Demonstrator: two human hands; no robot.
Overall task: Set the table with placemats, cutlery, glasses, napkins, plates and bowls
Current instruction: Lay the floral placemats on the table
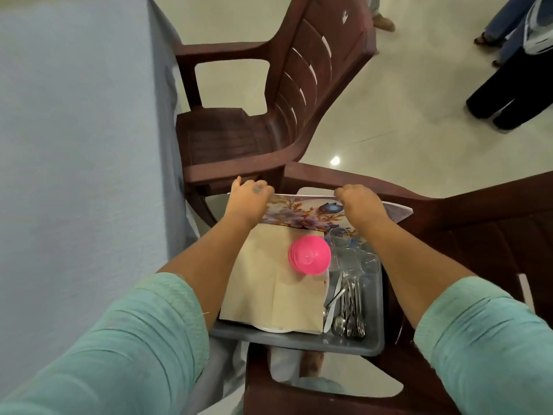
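Observation:
A grey plastic tub (293, 339) sits on a brown chair seat in front of me. A stack of flowered placemats (302, 212) leans at its far end. My left hand (250, 199) grips the stack's left top edge and my right hand (357, 202) grips its right top edge. In the tub lie beige napkins (269, 283) over a white plate, upturned pink bowls (309, 254), clear glasses (353, 256) and steel cutlery (347, 307).
The table under a pale blue cloth (74, 130) fills the left side. A second brown plastic chair (260, 109) stands beside it, ahead of the tub. Other people's legs (508, 85) stand on the tiled floor at the upper right.

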